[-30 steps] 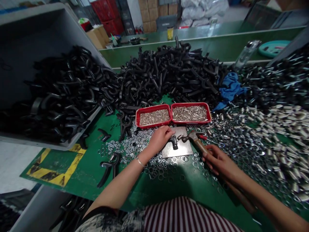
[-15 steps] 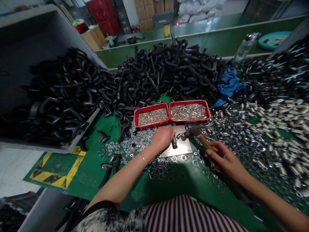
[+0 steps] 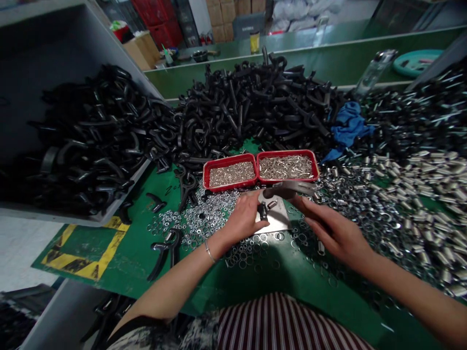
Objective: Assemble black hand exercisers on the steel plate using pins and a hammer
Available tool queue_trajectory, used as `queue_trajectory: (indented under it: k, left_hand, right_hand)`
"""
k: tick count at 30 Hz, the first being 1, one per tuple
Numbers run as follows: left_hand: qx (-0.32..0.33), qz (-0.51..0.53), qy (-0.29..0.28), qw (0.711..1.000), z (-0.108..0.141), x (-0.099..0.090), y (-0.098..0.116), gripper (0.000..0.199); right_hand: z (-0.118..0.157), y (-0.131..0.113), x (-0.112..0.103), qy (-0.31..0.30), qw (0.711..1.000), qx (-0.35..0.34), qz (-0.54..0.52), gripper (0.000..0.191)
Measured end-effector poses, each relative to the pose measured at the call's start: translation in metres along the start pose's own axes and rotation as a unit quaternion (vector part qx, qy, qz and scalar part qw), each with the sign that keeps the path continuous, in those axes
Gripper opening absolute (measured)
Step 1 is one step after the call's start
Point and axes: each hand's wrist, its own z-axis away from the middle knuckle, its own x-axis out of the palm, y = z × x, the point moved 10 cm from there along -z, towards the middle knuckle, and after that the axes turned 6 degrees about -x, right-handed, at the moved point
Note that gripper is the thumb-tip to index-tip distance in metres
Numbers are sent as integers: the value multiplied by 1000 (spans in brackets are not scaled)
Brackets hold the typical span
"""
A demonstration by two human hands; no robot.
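Observation:
My left hand rests at the left side of a metal plate, its fingers and thumb closed about a small black cylindrical part. Its fingertips are partly covered by the hammer head. In my right hand is a hammer, gripped by its handle. The hammer's head is over the plate, just above the black part; whether they touch I cannot tell. A small shiny metal sleeve lies on the plate beside the black part.
Two red trays of small metal pieces stand behind the plate. Loose rings and nuts surround it. Black curved parts are heaped behind and in a grey bin. Metal sleeves and a blue cloth lie to the right.
The hammer has moved left, its head now above the black part, and my right hand has turned with it. My left hand has shifted its hold, with the thumb now lower beside the part.

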Motion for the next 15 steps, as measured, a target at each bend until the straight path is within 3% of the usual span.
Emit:
queue_trajectory:
  k: [4, 8, 12, 15]
  left_hand:
    - [-24, 36, -13, 999, 0, 9, -11, 90]
    - [-42, 80, -6, 996, 4, 10, -16, 88]
    - [-147, 190, 106, 965, 28, 0, -20, 76]
    - [-133, 224, 183, 948, 47, -3, 1, 81]
  right_hand:
    - [-11, 16, 32, -82, 997, 14, -4, 53]
    - [-9, 46, 30, -51, 997, 62, 19, 54]
    - [-12, 25, 10, 60, 995, 11, 83, 43]
    - [-22, 18, 33, 30, 992, 79, -89, 38]
